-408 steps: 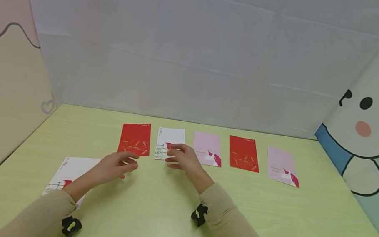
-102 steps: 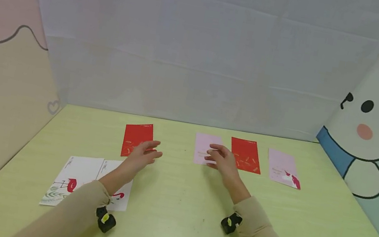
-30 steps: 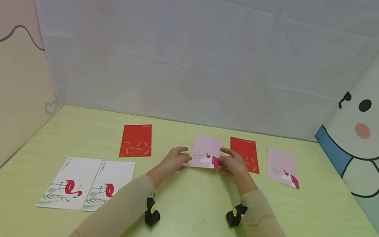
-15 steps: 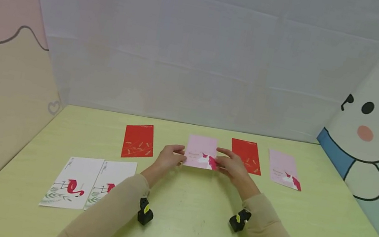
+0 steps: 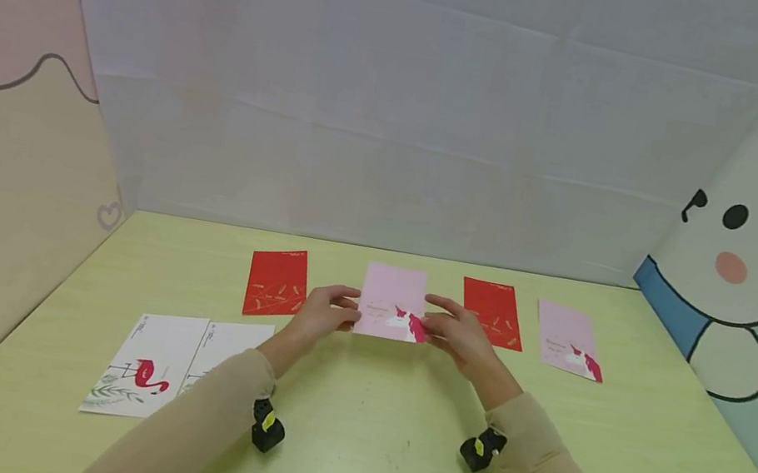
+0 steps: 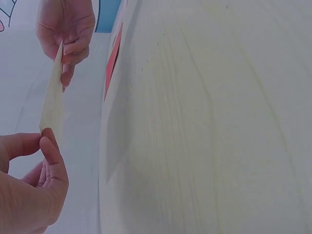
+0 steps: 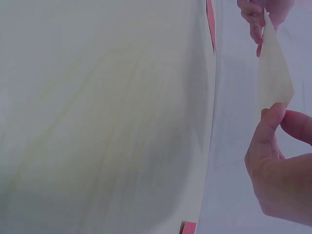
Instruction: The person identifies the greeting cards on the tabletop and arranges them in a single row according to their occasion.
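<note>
Head cam: both hands have the pink unicorn card (image 5: 392,302) lifted off the green table (image 5: 388,441), between two red envelopes, left hand (image 5: 319,315) pinching its left edge, right hand (image 5: 456,335) its right. Left wrist cam: thumb and fingers (image 6: 51,151) clamped on the card's corner. Right wrist cam: same pinch (image 7: 273,122) on the opposite corner.

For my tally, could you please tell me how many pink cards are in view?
2: one pink card pinched between both hands at centre, another pink card flat on the table at far right.

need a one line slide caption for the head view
Both hands, left hand and right hand, pinch a pink card lifted above the green table, red cards either side.
</note>
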Motion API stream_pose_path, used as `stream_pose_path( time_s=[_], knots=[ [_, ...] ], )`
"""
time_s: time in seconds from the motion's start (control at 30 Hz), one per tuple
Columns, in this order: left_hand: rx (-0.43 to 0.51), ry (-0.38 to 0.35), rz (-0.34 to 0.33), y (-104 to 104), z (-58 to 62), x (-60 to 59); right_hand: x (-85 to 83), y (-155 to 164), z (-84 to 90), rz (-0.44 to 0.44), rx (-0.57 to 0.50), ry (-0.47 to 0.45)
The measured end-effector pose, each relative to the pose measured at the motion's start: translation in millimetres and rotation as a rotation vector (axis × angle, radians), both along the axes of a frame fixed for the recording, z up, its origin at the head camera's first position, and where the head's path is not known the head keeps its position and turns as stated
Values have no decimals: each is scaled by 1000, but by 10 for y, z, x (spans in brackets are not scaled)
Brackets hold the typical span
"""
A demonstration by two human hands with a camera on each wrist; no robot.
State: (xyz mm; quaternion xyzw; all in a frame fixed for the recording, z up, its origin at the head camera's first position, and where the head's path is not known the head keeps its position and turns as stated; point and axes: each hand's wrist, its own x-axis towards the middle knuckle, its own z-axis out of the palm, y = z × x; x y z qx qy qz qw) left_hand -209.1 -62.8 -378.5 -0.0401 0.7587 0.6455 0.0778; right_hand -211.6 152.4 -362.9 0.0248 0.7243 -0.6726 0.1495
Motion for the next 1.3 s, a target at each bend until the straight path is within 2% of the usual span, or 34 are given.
stream_pose_path(
  time_s=[0.43,0.63,1.07,1.3],
  knots=[
    [74,-7,-7,-179,81,156,109,-116,63,-8,-2,9],
    [100,-4,-43,-257,106,236,160,-160,74,13,9,15],
    [67,-2,-55,-379,60,390,261,-230,19,63,36,5],
    [5,-3,-62,-443,40,484,329,-278,-33,80,42,16]
  ],
)
